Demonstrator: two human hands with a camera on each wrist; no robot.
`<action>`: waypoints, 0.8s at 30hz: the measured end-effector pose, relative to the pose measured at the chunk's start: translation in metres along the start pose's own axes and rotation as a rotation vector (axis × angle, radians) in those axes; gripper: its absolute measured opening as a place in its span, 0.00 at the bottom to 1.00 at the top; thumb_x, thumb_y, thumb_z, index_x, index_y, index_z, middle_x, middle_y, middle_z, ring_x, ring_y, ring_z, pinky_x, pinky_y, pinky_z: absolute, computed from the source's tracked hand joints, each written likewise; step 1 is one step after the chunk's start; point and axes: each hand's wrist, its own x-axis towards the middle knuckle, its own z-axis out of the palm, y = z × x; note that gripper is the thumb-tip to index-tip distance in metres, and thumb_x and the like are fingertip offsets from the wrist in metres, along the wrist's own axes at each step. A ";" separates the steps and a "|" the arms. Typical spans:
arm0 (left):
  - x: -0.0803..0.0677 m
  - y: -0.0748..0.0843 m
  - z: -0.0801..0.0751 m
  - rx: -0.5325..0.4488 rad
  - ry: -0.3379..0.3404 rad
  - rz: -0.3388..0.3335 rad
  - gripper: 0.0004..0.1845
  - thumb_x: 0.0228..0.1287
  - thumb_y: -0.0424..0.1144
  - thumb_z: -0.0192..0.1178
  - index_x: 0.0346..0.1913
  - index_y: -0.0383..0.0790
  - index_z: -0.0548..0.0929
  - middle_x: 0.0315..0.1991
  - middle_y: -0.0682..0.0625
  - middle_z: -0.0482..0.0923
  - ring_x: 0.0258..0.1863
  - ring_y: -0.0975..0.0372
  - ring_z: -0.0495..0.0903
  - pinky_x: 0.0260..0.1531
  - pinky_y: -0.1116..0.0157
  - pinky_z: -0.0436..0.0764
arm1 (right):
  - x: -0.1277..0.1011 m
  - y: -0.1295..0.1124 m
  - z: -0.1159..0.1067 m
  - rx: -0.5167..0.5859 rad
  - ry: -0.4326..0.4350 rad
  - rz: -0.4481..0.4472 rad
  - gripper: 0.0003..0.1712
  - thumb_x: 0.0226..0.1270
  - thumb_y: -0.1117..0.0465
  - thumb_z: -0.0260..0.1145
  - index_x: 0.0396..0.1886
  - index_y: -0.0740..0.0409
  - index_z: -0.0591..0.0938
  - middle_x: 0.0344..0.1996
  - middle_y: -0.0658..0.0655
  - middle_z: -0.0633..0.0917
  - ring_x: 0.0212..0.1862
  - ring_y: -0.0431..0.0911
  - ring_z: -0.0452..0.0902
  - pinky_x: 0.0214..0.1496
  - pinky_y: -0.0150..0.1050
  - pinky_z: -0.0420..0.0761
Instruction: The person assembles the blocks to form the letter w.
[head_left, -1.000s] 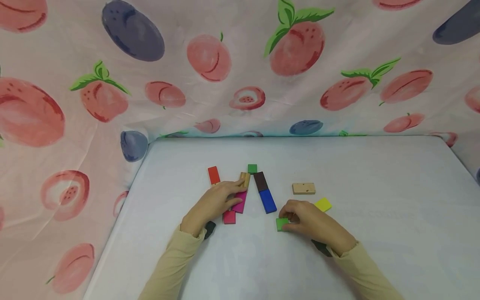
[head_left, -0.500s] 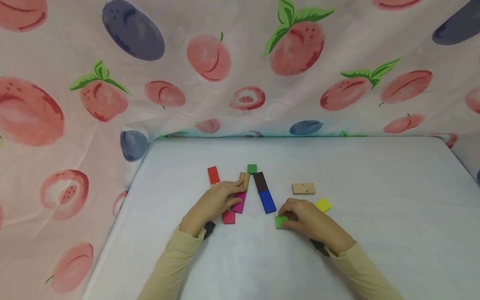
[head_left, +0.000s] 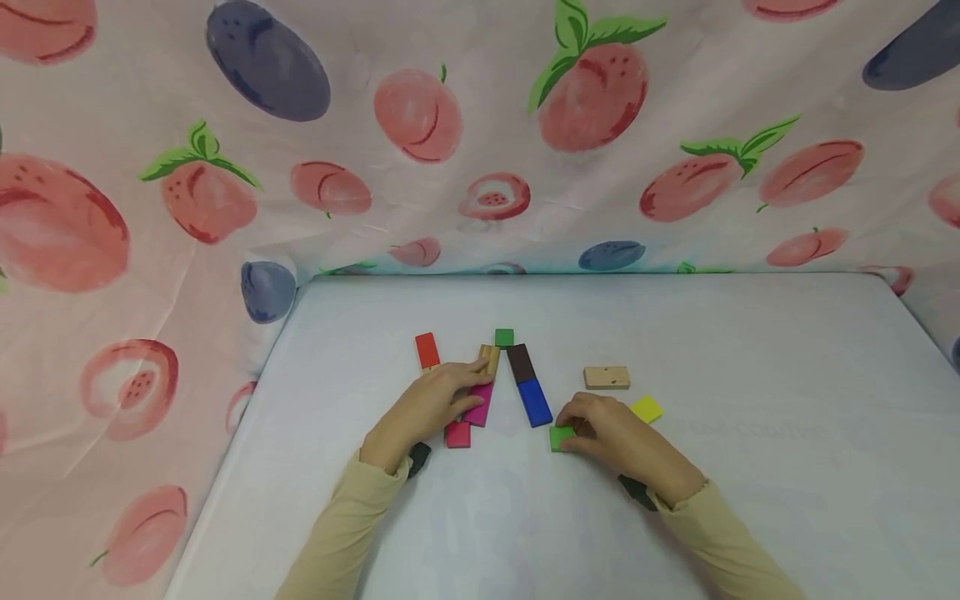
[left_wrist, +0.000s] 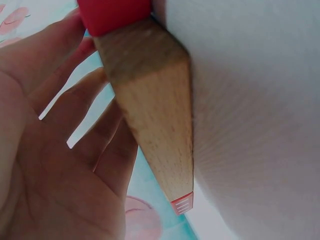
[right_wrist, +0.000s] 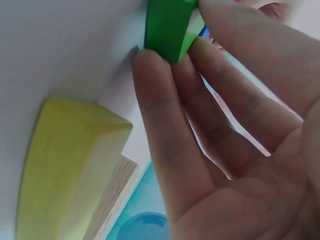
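Observation:
In the head view, my right hand [head_left: 618, 442] pinches a light green block [head_left: 559, 439] between thumb and fingers, just below the end of a blue block [head_left: 536, 404]. The blue block meets a dark brown block [head_left: 521, 363], forming a slanted row. My left hand [head_left: 427, 408] lies with extended fingers over a magenta block [head_left: 480, 403] and a tan wooden block [head_left: 491, 357], which slant the other way. A pinkish-red block [head_left: 457, 435] touches the magenta one. Beside the left palm, the left wrist view shows a long wooden block [left_wrist: 155, 110], mostly hidden from the head camera.
A small dark green block [head_left: 505, 337] sits at the top between both rows. An orange-red block [head_left: 427, 350] is at the left. To the right lie a plain wooden block [head_left: 607, 378] and a yellow block [head_left: 647, 409]. Fruit-patterned cloth [head_left: 337, 233] hangs behind the white table [head_left: 750, 358].
My right hand has slid the light green block slightly up and left, closer to the blue block. The left hand has stayed in place.

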 end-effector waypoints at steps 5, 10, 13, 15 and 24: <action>0.000 -0.001 0.001 0.007 0.002 0.009 0.24 0.60 0.45 0.61 0.60 0.49 0.75 0.65 0.54 0.65 0.62 0.61 0.65 0.59 0.59 0.67 | 0.001 0.001 0.001 0.005 0.009 -0.001 0.11 0.49 0.63 0.73 0.34 0.56 0.83 0.31 0.46 0.80 0.32 0.36 0.74 0.37 0.32 0.78; 0.000 -0.001 0.001 0.008 0.011 0.025 0.24 0.59 0.44 0.62 0.60 0.48 0.76 0.64 0.53 0.66 0.62 0.60 0.66 0.58 0.58 0.67 | 0.002 0.001 0.001 0.023 0.025 -0.012 0.11 0.49 0.62 0.73 0.34 0.56 0.82 0.31 0.47 0.80 0.33 0.36 0.75 0.37 0.34 0.79; 0.000 -0.001 0.001 0.007 0.010 0.027 0.24 0.59 0.45 0.62 0.60 0.48 0.75 0.65 0.53 0.65 0.62 0.60 0.66 0.58 0.59 0.68 | 0.003 0.002 0.002 0.026 0.034 -0.011 0.12 0.49 0.62 0.73 0.34 0.56 0.82 0.31 0.47 0.80 0.33 0.36 0.76 0.37 0.34 0.79; 0.000 -0.002 0.001 0.008 0.008 0.024 0.24 0.60 0.45 0.62 0.60 0.49 0.75 0.65 0.54 0.65 0.62 0.61 0.65 0.58 0.59 0.68 | 0.003 0.002 0.003 0.025 0.037 -0.008 0.11 0.49 0.62 0.73 0.34 0.56 0.82 0.31 0.47 0.80 0.33 0.36 0.76 0.37 0.34 0.79; 0.000 -0.001 0.000 0.005 0.006 0.008 0.24 0.60 0.45 0.62 0.60 0.49 0.75 0.65 0.54 0.65 0.61 0.61 0.66 0.59 0.59 0.67 | 0.005 0.002 0.004 0.009 0.049 -0.019 0.12 0.49 0.61 0.73 0.34 0.56 0.83 0.31 0.46 0.80 0.33 0.37 0.76 0.37 0.34 0.79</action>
